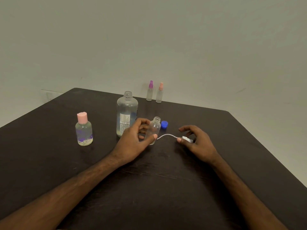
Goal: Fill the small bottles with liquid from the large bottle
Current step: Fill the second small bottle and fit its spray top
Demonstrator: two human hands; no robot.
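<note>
Left hand, fingers around small uncapped bottle; right hand, fingers tight on white sprayer.

A dark brown wooden table with a rounded far corner carries everything. Near its middle stands a large clear plastic bottle with a white printed label, upright and uncapped. Well to its left stands a small clear bottle with a pink flip cap and purple flower print. Just right of the large bottle stands a small clear open-necked bottle, and a blue screw cap lies just behind it. At the far edge, side by side, stand a slim clear spray bottle with a purple head and a slim clear spray bottle with a peach head. A white spray head with a thin curved tube sits low at the right; whether it touches the wood is unclear.
</note>
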